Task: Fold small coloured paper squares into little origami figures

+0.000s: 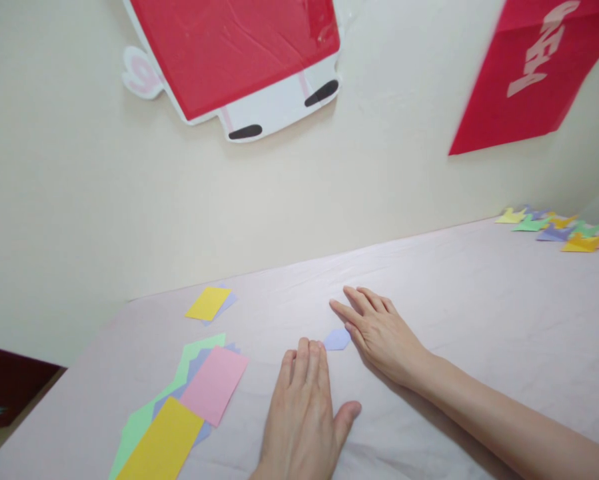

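Observation:
A small folded piece of lavender paper (337,339) lies flat on the pale cloth-covered surface, between my two hands. My left hand (304,407) rests palm down just left of it, fingers stretched out and thumb apart, its fingertips at the paper's left edge. From the right, my right hand (376,330) lies with its fingers spread, the thumb touching the paper's right end. Part of the paper may be hidden under the fingers. Neither hand grips anything.
At left, yellow (162,440), pink (216,385), green and lavender sheets overlap. A smaller yellow sheet (208,304) lies farther back over a lavender one. Several folded colored paper pieces (554,231) stand at far right. Behind rises a wall (379,187) with red decorations (249,47).

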`<state>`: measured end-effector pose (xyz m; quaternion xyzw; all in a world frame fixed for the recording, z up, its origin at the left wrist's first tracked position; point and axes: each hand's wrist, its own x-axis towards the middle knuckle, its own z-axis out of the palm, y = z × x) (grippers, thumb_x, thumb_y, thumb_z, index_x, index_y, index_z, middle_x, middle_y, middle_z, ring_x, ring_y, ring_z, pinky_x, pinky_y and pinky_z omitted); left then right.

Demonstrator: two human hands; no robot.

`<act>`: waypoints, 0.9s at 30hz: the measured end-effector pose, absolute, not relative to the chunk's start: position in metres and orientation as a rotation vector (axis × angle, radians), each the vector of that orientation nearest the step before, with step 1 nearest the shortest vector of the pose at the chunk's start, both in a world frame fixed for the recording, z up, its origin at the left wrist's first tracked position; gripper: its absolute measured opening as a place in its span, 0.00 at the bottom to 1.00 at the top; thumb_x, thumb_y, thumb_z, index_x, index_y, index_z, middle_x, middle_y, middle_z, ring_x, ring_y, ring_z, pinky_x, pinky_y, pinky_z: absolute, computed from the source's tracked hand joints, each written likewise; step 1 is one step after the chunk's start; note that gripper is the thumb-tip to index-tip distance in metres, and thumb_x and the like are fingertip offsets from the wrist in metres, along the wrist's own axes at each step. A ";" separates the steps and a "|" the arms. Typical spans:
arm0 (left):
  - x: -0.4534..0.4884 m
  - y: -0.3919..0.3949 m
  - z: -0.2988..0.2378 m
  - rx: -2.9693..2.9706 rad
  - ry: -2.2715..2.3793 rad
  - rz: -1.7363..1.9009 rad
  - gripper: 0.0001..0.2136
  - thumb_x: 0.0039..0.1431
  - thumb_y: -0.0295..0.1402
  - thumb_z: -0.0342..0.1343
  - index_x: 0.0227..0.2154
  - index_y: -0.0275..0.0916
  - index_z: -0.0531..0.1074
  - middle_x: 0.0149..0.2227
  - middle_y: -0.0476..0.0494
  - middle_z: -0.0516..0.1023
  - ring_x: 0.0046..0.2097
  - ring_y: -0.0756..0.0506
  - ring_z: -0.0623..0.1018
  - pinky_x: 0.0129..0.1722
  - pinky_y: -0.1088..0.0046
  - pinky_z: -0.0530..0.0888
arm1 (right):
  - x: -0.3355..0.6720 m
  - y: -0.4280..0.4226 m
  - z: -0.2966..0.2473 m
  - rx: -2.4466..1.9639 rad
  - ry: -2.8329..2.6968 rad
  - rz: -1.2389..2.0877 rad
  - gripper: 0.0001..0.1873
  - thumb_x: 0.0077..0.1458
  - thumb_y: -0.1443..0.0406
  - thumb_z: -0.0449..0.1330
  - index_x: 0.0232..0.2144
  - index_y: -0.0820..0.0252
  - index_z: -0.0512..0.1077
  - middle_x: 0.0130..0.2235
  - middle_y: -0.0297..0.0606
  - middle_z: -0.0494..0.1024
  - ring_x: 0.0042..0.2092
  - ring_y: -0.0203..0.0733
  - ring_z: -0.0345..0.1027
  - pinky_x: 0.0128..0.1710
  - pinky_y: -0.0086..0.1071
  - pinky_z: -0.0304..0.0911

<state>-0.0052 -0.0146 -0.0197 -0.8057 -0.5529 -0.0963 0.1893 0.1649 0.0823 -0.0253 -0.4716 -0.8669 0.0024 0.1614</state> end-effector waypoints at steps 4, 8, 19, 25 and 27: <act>0.001 -0.011 -0.016 -2.373 -1.601 -0.272 0.32 0.63 0.53 0.47 0.59 0.31 0.66 0.60 0.36 0.69 0.59 0.34 0.70 0.55 0.54 0.70 | 0.167 0.083 -0.027 -1.329 -2.476 -0.007 0.23 0.63 0.67 0.49 0.59 0.52 0.66 0.63 0.51 0.63 0.62 0.58 0.56 0.55 0.49 0.57; 0.014 -0.004 -0.013 -2.521 -1.655 -0.186 0.34 0.62 0.55 0.47 0.62 0.33 0.62 0.63 0.38 0.63 0.62 0.32 0.66 0.59 0.51 0.67 | 0.167 0.083 -0.028 -1.333 -2.469 -0.013 0.23 0.64 0.67 0.49 0.59 0.53 0.66 0.63 0.51 0.63 0.62 0.58 0.56 0.55 0.50 0.57; -0.007 -0.020 -0.014 -2.458 -1.828 -0.146 0.35 0.60 0.55 0.50 0.61 0.32 0.63 0.63 0.37 0.63 0.62 0.31 0.65 0.60 0.48 0.64 | 0.172 0.088 -0.032 -1.304 -2.433 0.066 0.23 0.63 0.68 0.49 0.59 0.56 0.65 0.62 0.50 0.64 0.62 0.59 0.55 0.56 0.52 0.56; -0.007 -0.012 -0.016 -2.445 -1.906 -0.381 0.33 0.56 0.43 0.61 0.60 0.28 0.62 0.61 0.30 0.66 0.60 0.31 0.66 0.58 0.48 0.64 | 0.185 0.096 -0.025 -0.911 -2.255 0.452 0.21 0.57 0.76 0.47 0.50 0.60 0.67 0.52 0.48 0.72 0.54 0.48 0.62 0.54 0.45 0.60; -0.005 -0.002 -0.014 -2.460 -1.942 -0.540 0.31 0.55 0.36 0.63 0.59 0.28 0.61 0.59 0.29 0.67 0.60 0.32 0.66 0.58 0.50 0.64 | 0.186 0.095 -0.020 -0.785 -2.194 0.594 0.22 0.50 0.79 0.48 0.45 0.58 0.67 0.46 0.43 0.73 0.49 0.45 0.64 0.51 0.42 0.61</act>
